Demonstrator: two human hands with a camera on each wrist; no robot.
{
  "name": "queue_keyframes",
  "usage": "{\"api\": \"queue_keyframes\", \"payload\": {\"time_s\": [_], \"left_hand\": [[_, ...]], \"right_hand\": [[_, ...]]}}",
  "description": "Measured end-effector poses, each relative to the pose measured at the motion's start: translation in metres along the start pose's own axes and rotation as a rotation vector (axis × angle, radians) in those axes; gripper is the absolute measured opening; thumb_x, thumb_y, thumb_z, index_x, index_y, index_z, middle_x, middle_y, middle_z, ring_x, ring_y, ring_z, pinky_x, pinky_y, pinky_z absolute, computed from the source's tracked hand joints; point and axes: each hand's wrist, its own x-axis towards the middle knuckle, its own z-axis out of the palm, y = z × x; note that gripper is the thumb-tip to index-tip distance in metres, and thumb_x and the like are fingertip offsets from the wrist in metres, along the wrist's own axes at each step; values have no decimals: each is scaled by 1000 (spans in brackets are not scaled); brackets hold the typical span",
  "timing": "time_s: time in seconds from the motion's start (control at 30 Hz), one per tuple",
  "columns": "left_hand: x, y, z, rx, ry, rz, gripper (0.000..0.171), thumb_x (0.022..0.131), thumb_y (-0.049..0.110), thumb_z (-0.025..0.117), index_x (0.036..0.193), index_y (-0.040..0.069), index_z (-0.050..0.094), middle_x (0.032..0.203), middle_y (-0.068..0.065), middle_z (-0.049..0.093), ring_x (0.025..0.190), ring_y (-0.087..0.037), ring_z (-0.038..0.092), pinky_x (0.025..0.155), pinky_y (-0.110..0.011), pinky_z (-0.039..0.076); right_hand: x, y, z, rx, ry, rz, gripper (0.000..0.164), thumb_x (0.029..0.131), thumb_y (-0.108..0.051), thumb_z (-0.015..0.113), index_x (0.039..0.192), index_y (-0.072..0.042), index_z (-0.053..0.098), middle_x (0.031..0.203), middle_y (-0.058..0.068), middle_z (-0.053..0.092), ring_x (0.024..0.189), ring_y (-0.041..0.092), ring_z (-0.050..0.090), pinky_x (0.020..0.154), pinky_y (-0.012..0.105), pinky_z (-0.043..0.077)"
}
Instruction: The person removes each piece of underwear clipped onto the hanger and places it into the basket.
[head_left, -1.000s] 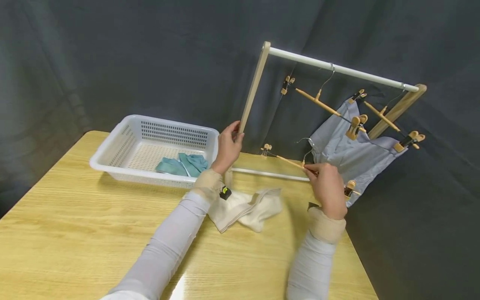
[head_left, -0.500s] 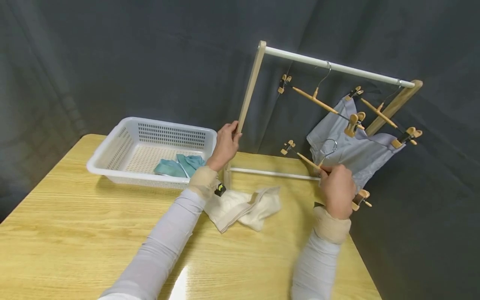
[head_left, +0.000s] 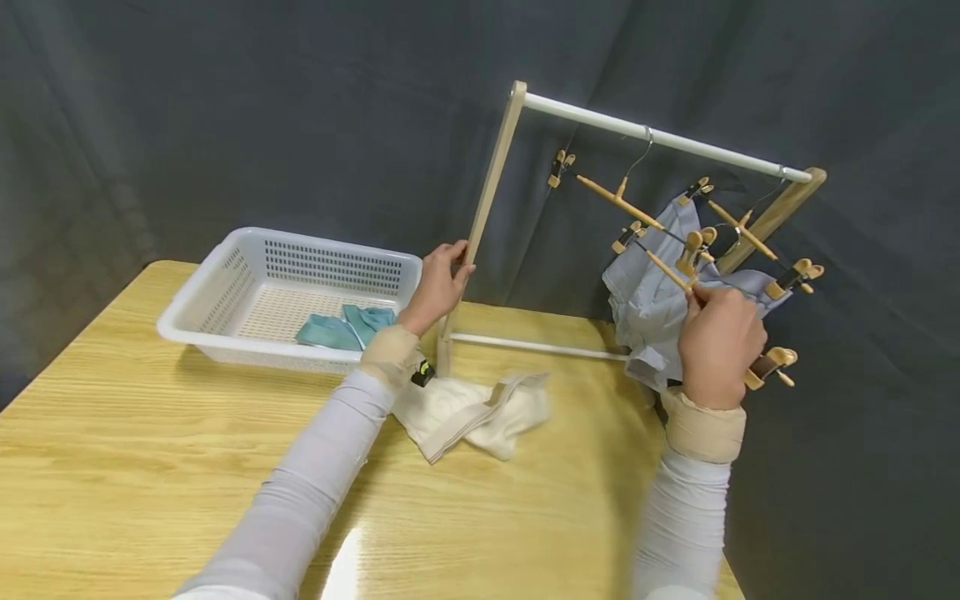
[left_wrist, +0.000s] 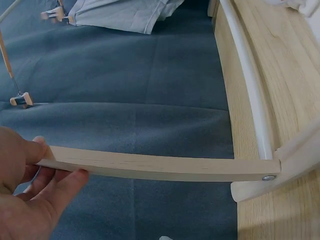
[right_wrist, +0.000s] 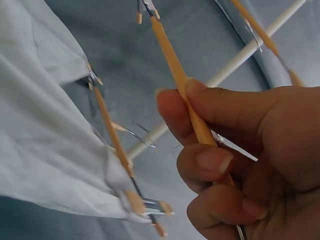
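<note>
My left hand (head_left: 433,290) holds the left wooden post (head_left: 495,171) of a small clothes rack, thumb and fingers around its edge in the left wrist view. In my right hand (head_left: 722,346) a wooden clip hanger (head_left: 662,267) is pinched near its middle, in front of the rack. No garment shows in its clips. Behind it, pale blue shorts (head_left: 637,312) hang by their waist from a hanger (head_left: 750,232) at the rail's right end. A bare clip hanger (head_left: 600,192) hangs from the middle of the white rail (head_left: 585,113).
A white perforated basket (head_left: 187,333) with teal cloth (head_left: 330,332) inside stands on the wooden table (head_left: 187,467), left of the rack. Cream cloth (head_left: 487,417) with a striped band lies before the rack's lower bar (head_left: 540,343). A dark curtain (head_left: 300,117) hangs behind.
My right hand has carried the clip hanger to the right and upward, up to the hanging shorts. My left hand has stayed on the post. The view has shifted slightly.
</note>
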Motion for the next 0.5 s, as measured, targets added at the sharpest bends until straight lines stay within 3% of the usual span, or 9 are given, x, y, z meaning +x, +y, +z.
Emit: {"api": "queue_keyframes", "payload": {"time_s": [0.2,0.5], "left_hand": [[1,-1,-4,2,-9,0,40,90,18,56,127,2,53,107,-15,57,99,-22,56,88,-34,47],[0,-1,-5,-18,-36,-24,44,89,20,57,129,3,50,105,-12,58,98,-18,54,86,-30,47]], "right_hand": [[30,-7,-16,-60,20,-4,30,95,-23,46,110,-8,67,101,23,64,88,48,55,71,64,42],[71,-20,-31,-162,-72,-24,26,92,-13,43,101,-3,66,96,28,59,83,48,53,62,60,42]]}}
